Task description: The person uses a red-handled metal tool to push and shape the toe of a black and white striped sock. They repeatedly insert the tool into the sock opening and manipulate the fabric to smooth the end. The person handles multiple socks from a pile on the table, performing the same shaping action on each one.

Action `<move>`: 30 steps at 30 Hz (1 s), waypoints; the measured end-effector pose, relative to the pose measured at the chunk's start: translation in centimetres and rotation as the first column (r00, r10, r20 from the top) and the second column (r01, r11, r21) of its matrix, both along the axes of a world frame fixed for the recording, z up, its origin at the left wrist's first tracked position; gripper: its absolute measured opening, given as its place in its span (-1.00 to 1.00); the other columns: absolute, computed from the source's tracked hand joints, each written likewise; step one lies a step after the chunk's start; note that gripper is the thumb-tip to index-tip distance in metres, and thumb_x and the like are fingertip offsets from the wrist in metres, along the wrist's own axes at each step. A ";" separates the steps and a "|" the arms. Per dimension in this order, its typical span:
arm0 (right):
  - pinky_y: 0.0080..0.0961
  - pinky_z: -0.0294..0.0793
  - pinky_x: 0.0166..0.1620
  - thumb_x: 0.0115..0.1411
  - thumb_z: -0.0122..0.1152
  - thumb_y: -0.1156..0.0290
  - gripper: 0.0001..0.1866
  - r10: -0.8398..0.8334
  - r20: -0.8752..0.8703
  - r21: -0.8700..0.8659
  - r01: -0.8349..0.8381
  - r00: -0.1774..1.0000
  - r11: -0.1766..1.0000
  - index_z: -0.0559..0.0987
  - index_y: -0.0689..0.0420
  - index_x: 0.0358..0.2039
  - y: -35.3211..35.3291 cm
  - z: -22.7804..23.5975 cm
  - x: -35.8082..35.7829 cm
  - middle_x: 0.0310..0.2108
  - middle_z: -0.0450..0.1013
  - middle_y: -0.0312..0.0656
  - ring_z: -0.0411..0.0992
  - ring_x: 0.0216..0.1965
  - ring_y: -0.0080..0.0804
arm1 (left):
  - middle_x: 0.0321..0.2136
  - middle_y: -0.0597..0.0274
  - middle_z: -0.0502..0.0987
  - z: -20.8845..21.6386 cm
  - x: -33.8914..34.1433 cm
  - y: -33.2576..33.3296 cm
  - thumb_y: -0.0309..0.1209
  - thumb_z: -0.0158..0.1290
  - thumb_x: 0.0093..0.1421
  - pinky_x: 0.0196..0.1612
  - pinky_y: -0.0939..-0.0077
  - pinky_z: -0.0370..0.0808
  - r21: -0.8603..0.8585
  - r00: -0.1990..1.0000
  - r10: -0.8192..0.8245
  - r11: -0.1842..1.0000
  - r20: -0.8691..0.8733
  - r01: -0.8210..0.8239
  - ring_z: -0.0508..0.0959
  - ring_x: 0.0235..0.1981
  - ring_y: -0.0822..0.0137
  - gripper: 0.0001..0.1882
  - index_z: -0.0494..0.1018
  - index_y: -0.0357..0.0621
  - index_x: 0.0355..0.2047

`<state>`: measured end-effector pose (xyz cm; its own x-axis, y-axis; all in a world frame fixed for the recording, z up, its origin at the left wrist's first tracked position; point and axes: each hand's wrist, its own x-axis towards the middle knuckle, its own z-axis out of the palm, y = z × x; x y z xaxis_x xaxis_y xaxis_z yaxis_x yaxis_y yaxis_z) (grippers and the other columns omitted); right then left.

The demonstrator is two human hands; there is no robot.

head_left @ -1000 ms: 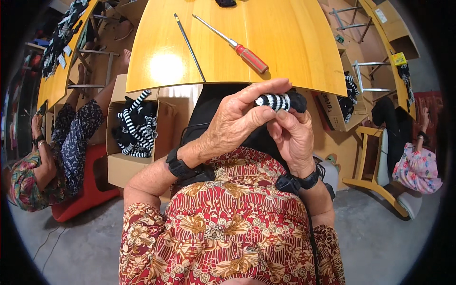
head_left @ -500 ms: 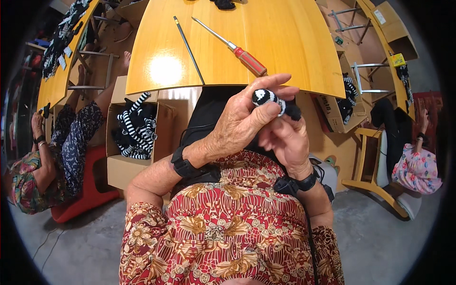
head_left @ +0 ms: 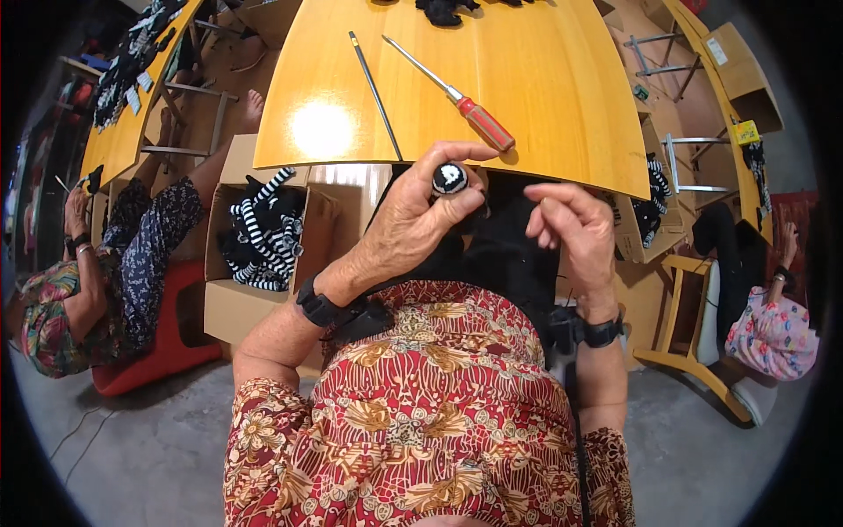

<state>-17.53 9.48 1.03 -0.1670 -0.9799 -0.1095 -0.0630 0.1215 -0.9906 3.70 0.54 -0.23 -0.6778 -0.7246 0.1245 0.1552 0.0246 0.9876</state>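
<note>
Just past the table's near edge, my left hand [head_left: 413, 211] is wrapped round a small black-and-white knitted piece [head_left: 450, 179]. Its rounded end, black with a white patch and a pale rim, shows between thumb and forefinger; the rest is hidden in the palm. My right hand [head_left: 575, 228] hovers apart to the right, over my dark-clothed lap, with its fingers curled in. Whatever those fingers hold, if anything, is too small or hidden to make out.
A red-handled screwdriver [head_left: 486, 123] and a thin dark rod [head_left: 376, 97] lie on the yellow table [head_left: 562, 97]; black knitted pieces [head_left: 448, 10] lie at its far edge. Striped knitwear [head_left: 259, 233] fills a cardboard box [head_left: 230, 307] at left. People sit at either side.
My right hand has come away from the knitted piece and moved right. My left hand has turned the piece, its round end now facing up. The whole view has shifted slightly.
</note>
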 end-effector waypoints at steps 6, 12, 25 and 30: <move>-0.44 0.43 -0.30 0.12 0.20 0.44 -0.80 -0.254 -0.741 -0.494 -0.248 0.622 0.833 0.58 0.17 -0.22 -6.7 1.2 1.8 -0.40 0.49 -0.18 0.42 -0.39 -0.29 | -0.33 0.35 0.38 -1.0 1.3 0.9 -0.43 0.13 0.18 -0.25 0.67 0.37 -0.111 0.989 0.102 0.990 0.110 -0.090 0.37 -0.35 0.56 -0.66 0.33 -0.21 -0.07; -0.26 0.43 -0.24 0.03 0.21 0.44 -0.65 -0.204 -0.922 -0.307 -0.300 0.329 0.903 0.49 0.08 -0.11 -9.7 -2.3 2.5 -0.38 0.37 -0.12 0.39 -0.29 -0.14 | -0.23 0.22 0.54 -0.3 2.9 -0.2 -0.46 0.15 0.16 -0.12 0.55 0.41 -0.017 0.996 0.046 0.999 0.073 -0.045 0.49 -0.20 0.46 -0.80 0.43 -0.18 -0.22; -0.80 0.12 -0.55 0.17 0.11 0.46 -0.71 -0.121 -0.293 -0.141 0.083 0.948 0.987 0.56 0.30 -0.11 1.1 6.0 -1.2 -0.36 0.45 -0.28 0.23 -0.56 -0.74 | -0.45 0.37 0.45 -0.4 4.0 -1.0 -0.38 0.11 0.21 -0.31 0.66 0.36 -0.057 0.991 0.121 0.991 0.058 -0.118 0.39 -0.38 0.57 -0.85 0.39 -0.15 -0.37; -0.77 0.11 -0.54 0.03 0.21 0.16 -0.51 -0.072 -0.266 -0.134 0.037 0.961 0.990 0.57 0.34 -0.18 3.8 7.6 -2.4 -0.46 0.35 -0.26 0.22 -0.54 -0.68 | -0.48 0.41 0.44 -0.8 3.2 -1.1 -0.32 0.09 0.23 -0.34 0.68 0.39 -0.026 0.983 0.167 0.985 -0.081 -0.169 0.44 -0.41 0.59 -0.82 0.39 -0.16 -0.35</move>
